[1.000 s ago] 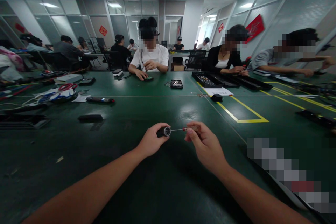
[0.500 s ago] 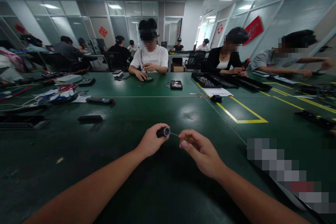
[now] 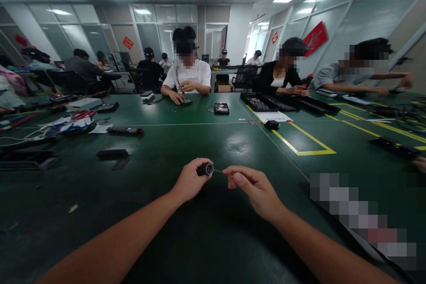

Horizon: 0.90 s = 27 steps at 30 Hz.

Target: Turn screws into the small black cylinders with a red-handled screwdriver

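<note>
Above the green tabletop, my left hand [image 3: 190,180] is closed round a black cylindrical part [image 3: 208,168]. Its round, light-rimmed end faces right and towards me; the rest is hidden by my fingers. On the right, my right hand [image 3: 254,187] pinches a screwdriver [image 3: 218,170] between thumb and fingers. The thin metal shaft points left at the cylinder's round end. Whether the tip goes inside or only touches the rim I cannot make out. My fingers cover most of the screwdriver's handle.
A black bar-shaped piece [image 3: 112,154] and an electric screwdriver [image 3: 124,130] lie to the left, near red-handled scissors [image 3: 83,114]. Ahead are a small black box [image 3: 271,124] and a parts tray [image 3: 259,102]. Several people sit across the table; a pixelated sheet lies right.
My right hand's fingers have rolled and straightened over the screwdriver handle, which showed amber before and is now mostly covered. My left hand keeps its hold on the cylinder. The view shifted slightly.
</note>
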Tool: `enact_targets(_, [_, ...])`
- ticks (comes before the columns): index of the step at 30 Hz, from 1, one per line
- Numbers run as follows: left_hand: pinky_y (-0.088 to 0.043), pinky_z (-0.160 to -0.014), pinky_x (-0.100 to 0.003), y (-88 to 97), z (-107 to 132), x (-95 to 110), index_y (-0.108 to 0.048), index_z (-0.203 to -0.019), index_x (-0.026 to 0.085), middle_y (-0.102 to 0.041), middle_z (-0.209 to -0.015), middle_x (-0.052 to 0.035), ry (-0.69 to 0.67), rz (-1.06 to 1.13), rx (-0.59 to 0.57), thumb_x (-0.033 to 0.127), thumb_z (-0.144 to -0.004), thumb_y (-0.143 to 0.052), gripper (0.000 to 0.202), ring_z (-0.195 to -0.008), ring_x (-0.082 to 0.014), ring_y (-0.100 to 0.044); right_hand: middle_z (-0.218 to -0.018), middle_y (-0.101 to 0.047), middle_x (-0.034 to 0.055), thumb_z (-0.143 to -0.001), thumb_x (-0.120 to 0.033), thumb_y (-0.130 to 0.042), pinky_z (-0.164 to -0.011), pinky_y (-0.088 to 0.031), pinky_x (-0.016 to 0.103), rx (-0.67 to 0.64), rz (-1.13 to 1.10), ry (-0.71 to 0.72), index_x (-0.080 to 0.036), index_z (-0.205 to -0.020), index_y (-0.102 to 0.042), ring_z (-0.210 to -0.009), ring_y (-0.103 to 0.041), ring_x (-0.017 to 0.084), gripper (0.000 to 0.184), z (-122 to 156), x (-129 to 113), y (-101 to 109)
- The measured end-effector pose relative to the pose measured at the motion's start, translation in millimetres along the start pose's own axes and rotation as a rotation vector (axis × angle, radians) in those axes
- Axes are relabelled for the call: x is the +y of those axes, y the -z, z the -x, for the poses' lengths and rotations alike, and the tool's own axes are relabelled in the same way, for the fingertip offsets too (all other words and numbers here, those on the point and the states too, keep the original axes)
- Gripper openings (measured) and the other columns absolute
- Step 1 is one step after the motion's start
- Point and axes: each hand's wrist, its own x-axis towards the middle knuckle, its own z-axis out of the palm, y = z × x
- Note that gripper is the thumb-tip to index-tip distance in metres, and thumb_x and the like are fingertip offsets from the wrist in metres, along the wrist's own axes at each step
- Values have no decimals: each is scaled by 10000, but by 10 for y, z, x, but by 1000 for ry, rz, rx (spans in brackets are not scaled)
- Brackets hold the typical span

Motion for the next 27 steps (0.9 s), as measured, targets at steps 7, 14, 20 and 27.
enact_targets(7, [-462,-972,-376,0,8,15,-707,-1058,194,-702,-1087,-46,-6,-7,-13,71,-779,-710,305,-1056,-221,-633,-715,-658,23,-976,-509,-506,-691,-496,325,274,95,-55,-194,-991,-723,-706,-625,191,383,-60,-47,-25])
enact_targets(14, [-447,-995,-373,-5,12,9,-706,-1089,214,-705,-1115,-31,-47,-43,-24,92,-792,-727,322,-1075,-212,-629,-729,-660,31,-986,-507,-469,-679,-489,318,392,152,-72,-191,-962,-676,-702,-625,192,379,-103,-10,-21])
enact_targets(20, [-447,-998,-348,-28,-2,-60,-698,-1119,225,-698,-1127,-21,-58,7,-6,85,-788,-739,362,-1084,-194,-628,-577,-552,-32,-994,-503,-460,-565,-445,291,267,86,-106,-212,-1030,-672,-558,-562,164,362,-60,-39,-14])
enact_targets(27, [-443,-1004,-356,-19,-1,-48,-694,-1147,234,-697,-1143,-22,-52,-12,-13,104,-800,-741,373,-1100,-201,-623,-654,-615,-14,-1007,-433,-453,-625,-459,296,336,197,-61,-219,-977,-624,-631,-595,170,276,-53,-70,-26])
